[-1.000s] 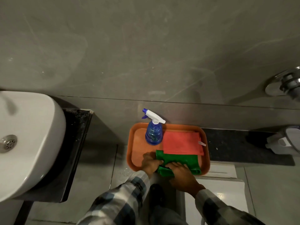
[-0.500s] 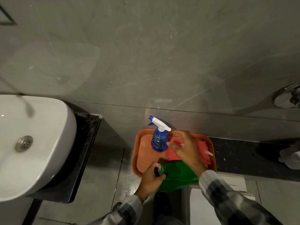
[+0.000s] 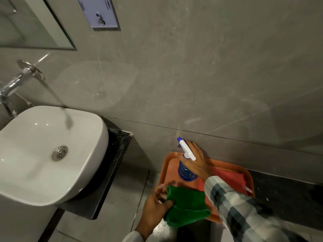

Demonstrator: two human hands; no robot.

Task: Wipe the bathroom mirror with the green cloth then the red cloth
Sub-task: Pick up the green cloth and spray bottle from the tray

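Observation:
My left hand grips the green cloth by its left edge, holding it just above the near side of the orange tray. My right hand is wrapped around the neck of the blue spray bottle, which stands on the tray with its white trigger head pointing left. The red cloth lies flat on the tray's right half, partly hidden by my checked sleeve. A corner of the mirror shows at the top left above the basin.
A white basin sits on a dark counter at the left, with a chrome wall tap above it. A dark ledge carries the tray. A pale wall plate is mounted near the mirror. Grey tiled wall fills the rest.
My right hand has moved from over the red cloth to close on the spray bottle. My left hand has lifted the green cloth off the tray. The view has swung up and left, revealing tap and mirror.

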